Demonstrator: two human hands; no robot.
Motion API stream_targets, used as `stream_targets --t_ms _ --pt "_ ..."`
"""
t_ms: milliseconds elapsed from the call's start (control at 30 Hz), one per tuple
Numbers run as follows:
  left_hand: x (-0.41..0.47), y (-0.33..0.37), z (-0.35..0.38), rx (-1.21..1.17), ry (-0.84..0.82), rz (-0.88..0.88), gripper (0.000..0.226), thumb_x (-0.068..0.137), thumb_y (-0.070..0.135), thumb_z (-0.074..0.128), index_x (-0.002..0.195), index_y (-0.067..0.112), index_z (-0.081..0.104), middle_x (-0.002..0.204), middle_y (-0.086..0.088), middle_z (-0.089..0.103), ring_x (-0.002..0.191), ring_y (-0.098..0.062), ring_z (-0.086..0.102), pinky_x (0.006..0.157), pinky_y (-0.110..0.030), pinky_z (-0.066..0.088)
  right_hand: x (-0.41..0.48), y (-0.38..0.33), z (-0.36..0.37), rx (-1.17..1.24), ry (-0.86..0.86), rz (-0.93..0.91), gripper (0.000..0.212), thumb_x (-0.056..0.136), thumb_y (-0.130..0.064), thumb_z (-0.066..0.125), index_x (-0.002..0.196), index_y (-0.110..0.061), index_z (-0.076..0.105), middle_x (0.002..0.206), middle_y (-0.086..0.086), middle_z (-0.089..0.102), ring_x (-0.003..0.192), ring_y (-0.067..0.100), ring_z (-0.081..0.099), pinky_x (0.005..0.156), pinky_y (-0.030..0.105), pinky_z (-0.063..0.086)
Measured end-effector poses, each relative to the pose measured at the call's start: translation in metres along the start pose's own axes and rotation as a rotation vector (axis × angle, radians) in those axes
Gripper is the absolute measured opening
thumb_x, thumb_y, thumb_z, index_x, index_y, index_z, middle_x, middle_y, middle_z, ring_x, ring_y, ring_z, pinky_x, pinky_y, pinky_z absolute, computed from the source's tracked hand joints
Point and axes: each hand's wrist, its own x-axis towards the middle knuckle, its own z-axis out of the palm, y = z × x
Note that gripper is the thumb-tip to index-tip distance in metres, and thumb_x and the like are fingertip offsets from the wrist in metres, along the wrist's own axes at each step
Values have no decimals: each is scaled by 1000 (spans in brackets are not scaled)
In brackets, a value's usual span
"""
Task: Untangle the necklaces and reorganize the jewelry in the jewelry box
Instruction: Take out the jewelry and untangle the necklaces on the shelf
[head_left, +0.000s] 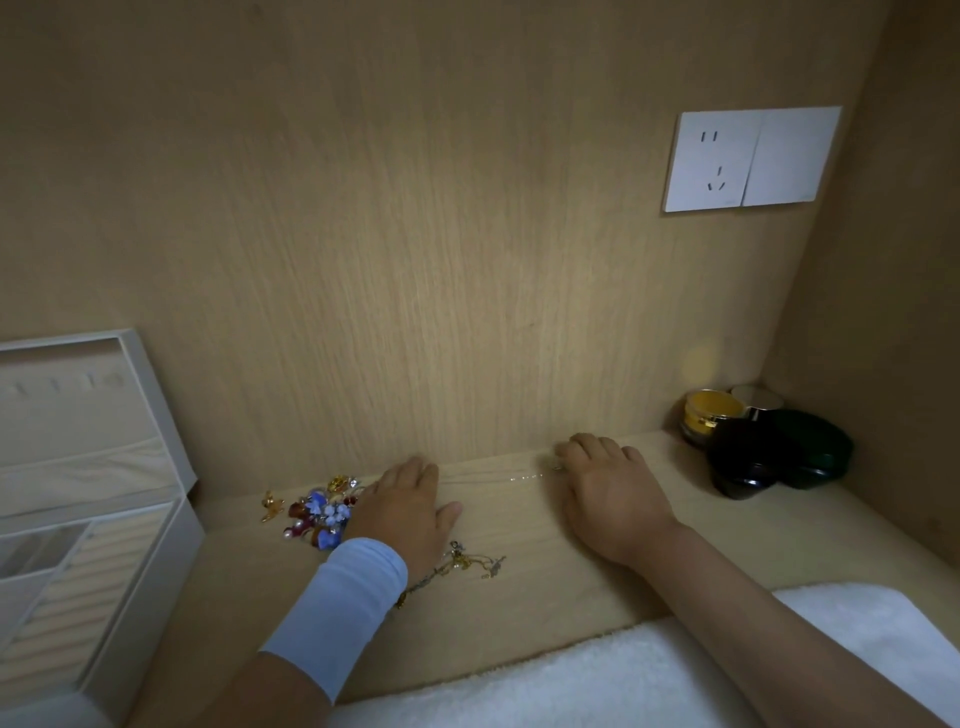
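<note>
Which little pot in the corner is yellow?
The yellow pot at the group's back left. The black pot, green pot and silver-lidded pot aren't.

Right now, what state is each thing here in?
Left hand: flat on desk.
Right hand: palm down, grip unclear.
Box: open, lid up.
Thin chain: stretched straight between both hands.
Gold chains: tangled.
Coloured pieces: piled loose.
Dark jars: closed.
Socket: nothing plugged in.

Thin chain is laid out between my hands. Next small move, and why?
Probably lift the thin chain toward the open jewelry box: it looks straight between the left hand and right hand, while the gold tangle lies unsorted nearby.
</note>
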Motion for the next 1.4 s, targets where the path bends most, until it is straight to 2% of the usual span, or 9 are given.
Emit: stream_targets --t_ms 133,333,467,567,800,1000,1200,1300,1400 --pt "2 2 2 -54 -152 102 68 100 55 16 155 20 -3 162 4 -9 149 -11 -5 121 -34 -1 -3 2 0 152 -191 -57 56 106 -36 27 158 -21 15 165 -1 14 152 18 15 122 39 16" --pt "2 -5 9 -61 -152 29 73 99 59 15 155 19 -7 161 1 -16 148 -13 -11 121 -34 -1 -4 11 -7 20 -237 27 65 101 -58 23 155 -21 22 164 -1 19 152 21 13 121 52 9" --pt "1 -2 4 -148 -88 19 72 98 60 18 155 20 0 162 5 -12 149 -15 -8 121 -33 0 -1 1 -5 45 -136 -25 68 101 -54 27 157 -20 13 166 1 11 153 19 9 122 47 7" --pt "-1 -2 2 -127 -79 36 72 98 59 17 155 19 -1 162 5 -10 149 -13 -6 121 -33 1 -2 -6 -5 112 -248 -115 71 102 -57 24 159 -19 6 167 -1 4 153 14 2 123 41 4" --pt "1 -4 5 -149 -129 21 71 98 60 13 155 20 0 163 4 -7 149 -11 -3 121 -34 2 6 7 -1 93 -347 33 85 94 -71 15 159 -18 0 166 1 -9 152 17 -9 123 51 -4" --pt "8 -7 5 -373 28 4 62 100 52 27 152 18 23 158 6 17 144 -16 14 119 -33 14 6 4 -3 142 -221 92 72 96 -67 29 153 -22 24 159 10 23 147 29 21 120 51 14" --pt "-14 -24 -21 -543 199 72 44 102 28 43 145 22 40 144 6 41 133 -12 36 113 -26 26 -5 -22 -30 191 -104 -59 53 100 -41 42 150 -24 34 157 7 30 145 26 26 119 46 19" --pt "-40 -30 -28 -529 221 133 31 100 22 47 130 27 57 120 10 58 108 -3 53 96 -15 38 -19 -55 -35 275 -71 -257 38 97 -27 48 133 -30 58 128 0 57 120 23 53 103 38 40" --pt "-62 -31 -18 -406 197 183 24 95 21 55 116 28 65 108 13 57 103 -2 51 94 -20 42 -37 -81 -30 319 -107 -321 27 94 -30 53 116 -32 69 106 -4 62 102 20 60 89 33 47"
